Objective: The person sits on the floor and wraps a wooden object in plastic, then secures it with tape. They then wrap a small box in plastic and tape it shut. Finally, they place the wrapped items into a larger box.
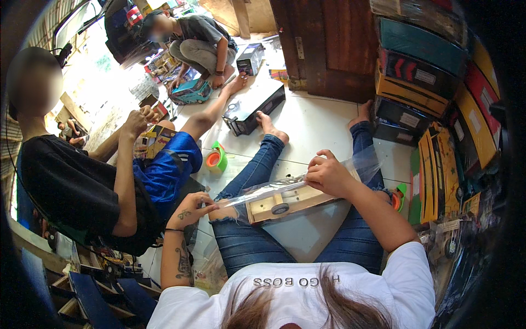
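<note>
The wheeled wooden toy [298, 205] slants across the legs [246, 244], long axis between the left hand [193, 211] and nearer right hand [329, 174]; both grips pinch clear film [364, 163].

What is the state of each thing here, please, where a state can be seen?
Clear plastic film: held at two places
Left hand: pinching the film
Right hand: pinching the film
Wooden toy vehicle body: partly behind the film, wheel fitted
Left green tape dispenser: orange ring fitted
Teal toy truck: touched by a co-worker's hand
Wooden door: open or shut, unclear
Blue jeans: ripped
</note>
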Motion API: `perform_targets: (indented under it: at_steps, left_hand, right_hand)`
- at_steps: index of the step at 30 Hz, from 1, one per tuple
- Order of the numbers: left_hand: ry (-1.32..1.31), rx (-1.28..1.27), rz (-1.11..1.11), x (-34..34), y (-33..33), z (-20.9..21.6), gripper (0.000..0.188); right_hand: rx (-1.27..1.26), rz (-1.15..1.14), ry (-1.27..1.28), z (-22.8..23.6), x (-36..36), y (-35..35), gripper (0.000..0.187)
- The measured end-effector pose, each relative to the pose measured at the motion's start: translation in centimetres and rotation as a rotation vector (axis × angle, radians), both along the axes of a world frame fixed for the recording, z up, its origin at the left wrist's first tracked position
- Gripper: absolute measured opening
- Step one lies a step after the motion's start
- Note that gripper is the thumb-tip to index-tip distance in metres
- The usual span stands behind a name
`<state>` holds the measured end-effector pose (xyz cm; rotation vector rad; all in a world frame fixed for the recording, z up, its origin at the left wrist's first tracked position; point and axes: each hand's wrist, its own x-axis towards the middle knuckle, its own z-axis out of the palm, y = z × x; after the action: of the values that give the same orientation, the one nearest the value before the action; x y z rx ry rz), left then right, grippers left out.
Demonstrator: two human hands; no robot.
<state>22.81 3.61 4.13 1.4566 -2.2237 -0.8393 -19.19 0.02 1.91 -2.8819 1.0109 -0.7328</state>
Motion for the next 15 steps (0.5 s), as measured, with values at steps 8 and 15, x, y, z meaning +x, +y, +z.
perform_targets:
  at_steps: [8,15]
  left_hand:
    - [0.104,-0.551,0.253,-8.3,-1.2,3.7,0.034]
    - [-0.088,-0.357,-0.207,-21.2,-2.4,-1.2,0.018]
  right_hand:
    - [0.057,0.012,0.035,0.1,-0.4,-0.6,0.012]
    - [0.06,0.029,0.073,0.7,-0.4,-0.7,0.011]
